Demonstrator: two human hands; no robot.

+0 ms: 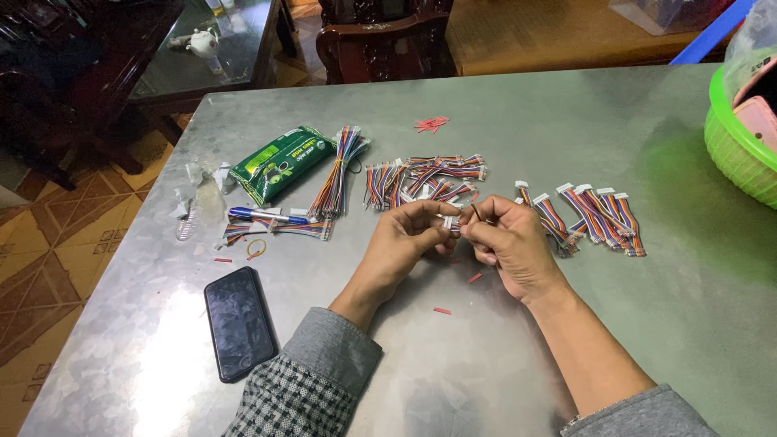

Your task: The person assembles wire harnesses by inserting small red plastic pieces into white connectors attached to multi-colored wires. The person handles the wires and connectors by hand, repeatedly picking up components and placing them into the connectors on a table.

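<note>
Head view: worn on my head, looking down and forward across the metal table [566, 121]
Nearness: close above my hands, forearms in frame

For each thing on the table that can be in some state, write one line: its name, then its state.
Left hand: pinching a small white connector.
Right hand: pinching the same connector.
Phone: flat, screen dark.
Green packet: lying flat; whether it is opened cannot be told.
Long wire bundle: tied.
Finished wire leads: laid in a row.
Green basket: holding pink things.
</note>
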